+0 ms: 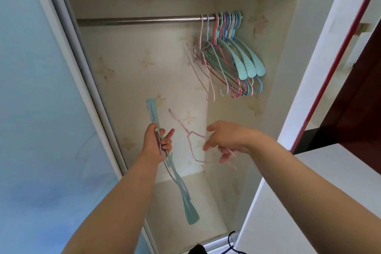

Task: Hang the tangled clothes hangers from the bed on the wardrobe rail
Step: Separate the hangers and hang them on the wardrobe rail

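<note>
The left hand (157, 142) is gripping a teal hanger bundle (177, 181). At 3 o'clock, the right hand (226, 140) is pinching a pink wire hanger (190, 140); hung hangers (228, 55) are occupying the rail (134, 21).

The rail (140, 20) at twelve o'clock was brushed metal; the teal hangers (248, 62) were smooth matt plastic.

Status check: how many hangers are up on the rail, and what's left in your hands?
Done: a bunch of pastel hangers already hangs at the right end of the rail; I can't count them exactly. In hand: the right hand holds a thin pink wire hanger, not yet hooked. Left: the left hand grips a bundle of teal hangers, which looks to be several.
</note>
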### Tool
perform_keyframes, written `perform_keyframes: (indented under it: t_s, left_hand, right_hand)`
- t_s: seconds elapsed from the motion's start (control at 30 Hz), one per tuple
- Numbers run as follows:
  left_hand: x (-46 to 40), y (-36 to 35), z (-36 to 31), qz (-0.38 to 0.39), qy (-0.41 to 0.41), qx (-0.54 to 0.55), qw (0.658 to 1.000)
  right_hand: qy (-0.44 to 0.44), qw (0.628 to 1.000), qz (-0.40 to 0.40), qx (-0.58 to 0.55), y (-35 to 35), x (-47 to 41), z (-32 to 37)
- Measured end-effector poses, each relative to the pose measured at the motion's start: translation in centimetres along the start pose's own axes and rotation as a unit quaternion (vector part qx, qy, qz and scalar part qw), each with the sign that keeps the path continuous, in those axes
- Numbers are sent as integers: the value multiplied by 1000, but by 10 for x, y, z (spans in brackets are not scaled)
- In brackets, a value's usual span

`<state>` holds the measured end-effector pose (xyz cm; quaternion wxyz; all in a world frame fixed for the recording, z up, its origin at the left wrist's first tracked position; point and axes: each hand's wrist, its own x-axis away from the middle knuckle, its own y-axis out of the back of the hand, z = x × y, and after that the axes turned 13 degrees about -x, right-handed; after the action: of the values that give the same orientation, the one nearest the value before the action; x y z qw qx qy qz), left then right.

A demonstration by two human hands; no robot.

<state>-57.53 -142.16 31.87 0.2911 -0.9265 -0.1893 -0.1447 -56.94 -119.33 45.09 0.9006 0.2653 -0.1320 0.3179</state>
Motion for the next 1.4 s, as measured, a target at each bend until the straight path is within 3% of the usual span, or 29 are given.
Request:
perform_keyframes:
  t_s: [0.1, 0.17, 0.3, 0.47, 0.6, 0.8, 1.0, 1.17, 1.4]
  left_hand:
    - [-3, 4, 5, -30, 3, 34, 999]
    - [-4, 3, 7, -58, 1, 43, 997]
    - [-4, -4, 6, -84, -5, 66, 994]
    - [1, -16, -1, -68, -10, 105, 992]
    - [5, -23, -14, -42, -18, 117, 992]
    - [15, -25, -46, -20, -32, 100, 994]
    - [22, -34, -66, 11, -46, 77, 996]
    - [27, -38, -69, 64, -50, 51, 995]
    - [38, -38, -56, 109, -47, 37, 992]
  right_hand:
    - [12, 963, -88, 256, 22, -6, -11]
    - [11, 945, -125, 301, 29, -10, -19]
    - [40, 942, -194, 271, 26, -20, -34]
    - [158, 959, -204, 114, 12, -23, -28]
    - [272, 911, -297, 90, 13, -27, -5]
    - [365, 837, -392, 112, 37, -55, 61]
    - [332, 845, -376, 187, 42, -96, 92]
    - [254, 861, -384, 217, 48, -115, 98]
    - [217, 863, -428, 157, 65, -123, 61]
